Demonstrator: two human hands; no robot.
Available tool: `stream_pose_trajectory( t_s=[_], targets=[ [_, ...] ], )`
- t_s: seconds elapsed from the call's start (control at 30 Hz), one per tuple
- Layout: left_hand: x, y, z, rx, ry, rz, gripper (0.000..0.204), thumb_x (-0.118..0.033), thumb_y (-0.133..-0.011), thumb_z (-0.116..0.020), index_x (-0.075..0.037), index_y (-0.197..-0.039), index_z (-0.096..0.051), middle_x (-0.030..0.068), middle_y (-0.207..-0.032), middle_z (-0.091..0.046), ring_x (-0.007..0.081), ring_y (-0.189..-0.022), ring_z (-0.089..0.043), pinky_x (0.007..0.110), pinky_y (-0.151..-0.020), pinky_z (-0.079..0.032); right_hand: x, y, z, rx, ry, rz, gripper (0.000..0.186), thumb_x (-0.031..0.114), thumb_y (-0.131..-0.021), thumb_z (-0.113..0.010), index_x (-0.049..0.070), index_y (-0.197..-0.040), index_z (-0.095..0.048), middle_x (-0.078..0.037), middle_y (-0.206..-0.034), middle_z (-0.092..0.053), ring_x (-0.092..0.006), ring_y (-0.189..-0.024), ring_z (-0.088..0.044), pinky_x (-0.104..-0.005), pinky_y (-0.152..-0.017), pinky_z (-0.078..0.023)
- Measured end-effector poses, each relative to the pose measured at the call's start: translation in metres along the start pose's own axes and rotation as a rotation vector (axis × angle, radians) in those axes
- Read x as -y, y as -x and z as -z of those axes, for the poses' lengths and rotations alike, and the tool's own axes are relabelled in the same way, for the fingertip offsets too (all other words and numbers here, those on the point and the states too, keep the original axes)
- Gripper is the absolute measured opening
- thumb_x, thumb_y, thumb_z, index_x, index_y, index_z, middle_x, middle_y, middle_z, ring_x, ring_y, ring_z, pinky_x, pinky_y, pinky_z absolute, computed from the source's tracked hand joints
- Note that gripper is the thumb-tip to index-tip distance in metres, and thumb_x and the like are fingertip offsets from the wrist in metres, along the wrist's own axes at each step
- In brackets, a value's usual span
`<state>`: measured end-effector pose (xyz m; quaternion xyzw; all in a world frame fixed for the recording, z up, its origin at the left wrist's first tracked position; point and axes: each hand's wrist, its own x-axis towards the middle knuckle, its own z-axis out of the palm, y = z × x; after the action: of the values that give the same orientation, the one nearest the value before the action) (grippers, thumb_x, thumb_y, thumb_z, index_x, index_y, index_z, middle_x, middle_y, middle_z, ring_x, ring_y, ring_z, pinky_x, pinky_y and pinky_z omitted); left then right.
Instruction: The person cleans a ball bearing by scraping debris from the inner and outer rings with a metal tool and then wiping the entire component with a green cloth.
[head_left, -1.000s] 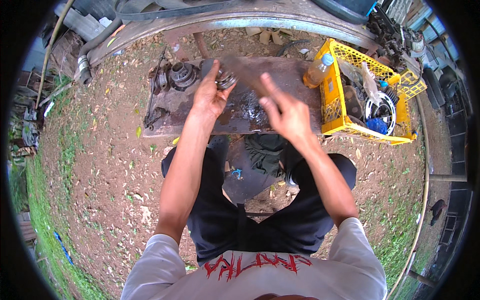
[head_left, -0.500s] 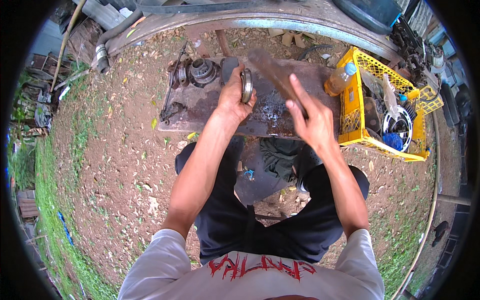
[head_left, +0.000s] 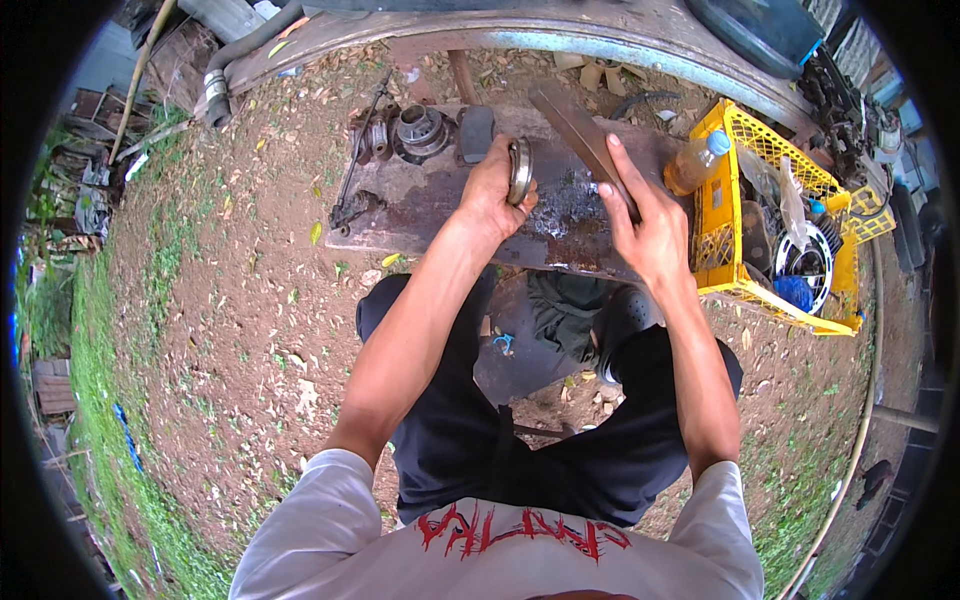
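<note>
My left hand (head_left: 488,198) is closed round a thick metal ring that looks like a bearing (head_left: 521,172), held on edge over the low wooden bench (head_left: 430,225). In my right hand (head_left: 655,235) is a flat brown bar (head_left: 578,128), its near end in the grip and its far end pointing up and left. Bar and bearing are apart. A round metal hub (head_left: 420,130) stands on the bench left of my left hand, beside a dark rounded block (head_left: 476,135). Below the bar, a dark wet-looking stain (head_left: 565,205) marks the bench top.
A yellow crate (head_left: 720,262) with parts stands at the right, a bottle of amber liquid (head_left: 690,168) against it. A thin rod (head_left: 362,150) lies at the bench's left end. Dark cloth (head_left: 570,310) lies between my legs. Leaf-strewn soil (head_left: 240,320) surrounds the bench.
The bar, blurred by motion before, now looks sharp and sits slightly farther right. My left hand has shifted a little right with the bearing. The whole view has moved slightly.
</note>
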<state>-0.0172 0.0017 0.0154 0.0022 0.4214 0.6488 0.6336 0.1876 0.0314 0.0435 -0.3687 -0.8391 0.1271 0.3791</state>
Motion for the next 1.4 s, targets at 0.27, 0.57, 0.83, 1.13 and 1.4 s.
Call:
stream_pose_trajectory(
  t_s=[0.27, 0.57, 0.83, 1.13, 1.4],
  targets=[
    [-0.004, -0.011, 0.011, 0.094, 0.234, 0.241, 0.046, -0.054, -0.088, -0.049, -0.013, -0.067, -0.047, -0.0021, -0.057, -0.043, 0.0116, -0.046, -0.039, 0.024, -0.039, -0.03, 0.009, -0.003, 0.002, 0.101, 0.024, -0.125, 0.051, 0.036, -0.095, -0.06, 0.026, -0.143, -0.048, -0.023, -0.087, -0.069, -0.0379, -0.07, -0.068, -0.0433, -0.063, -0.053],
    [-0.01, 0.001, -0.002, 0.152, 0.251, 0.231, 0.048, -0.053, -0.082, -0.055, -0.007, -0.07, -0.048, 0.0028, -0.063, -0.045, 0.015, -0.05, -0.04, 0.028, -0.045, -0.032, -0.002, 0.008, 0.004, 0.061, -0.217, -0.24, 0.05, 0.037, -0.099, -0.053, 0.017, -0.144, -0.046, -0.021, -0.123, -0.063, -0.0251, -0.11, -0.064, -0.0374, -0.09, -0.049],
    [-0.01, 0.006, -0.003, 0.28, 0.363, 0.142, 0.054, -0.059, -0.08, -0.053, -0.005, -0.08, -0.056, 0.0145, -0.085, -0.056, 0.0268, -0.078, -0.056, 0.034, -0.065, -0.044, -0.005, 0.011, 0.003, 0.096, -0.432, -0.414, 0.052, 0.034, -0.1, -0.052, 0.009, -0.145, -0.044, -0.015, -0.139, -0.055, -0.0221, -0.124, -0.055, -0.0336, -0.102, -0.042],
    [-0.017, 0.006, -0.007, 0.184, 0.301, 0.087, 0.055, -0.048, -0.097, -0.039, 0.002, -0.11, -0.058, 0.0212, -0.111, -0.061, 0.0369, -0.104, -0.06, 0.051, -0.095, -0.049, -0.007, 0.011, 0.003, 0.081, -0.345, -0.405, 0.051, 0.032, -0.1, -0.053, 0.01, -0.145, -0.043, -0.015, -0.125, -0.064, -0.0146, -0.096, -0.063, -0.0307, -0.086, -0.048],
    [-0.014, 0.016, -0.021, 0.332, 0.328, 0.004, 0.056, -0.043, -0.099, -0.032, 0.001, -0.122, -0.057, 0.0202, -0.117, -0.063, 0.0312, -0.101, -0.064, 0.043, -0.094, -0.052, 0.024, 0.024, -0.009, 0.159, -0.193, -0.079, 0.054, 0.026, -0.091, -0.066, 0.024, -0.142, -0.049, -0.021, -0.085, -0.069, -0.0393, -0.076, -0.068, -0.0417, -0.068, -0.054]
  ],
)
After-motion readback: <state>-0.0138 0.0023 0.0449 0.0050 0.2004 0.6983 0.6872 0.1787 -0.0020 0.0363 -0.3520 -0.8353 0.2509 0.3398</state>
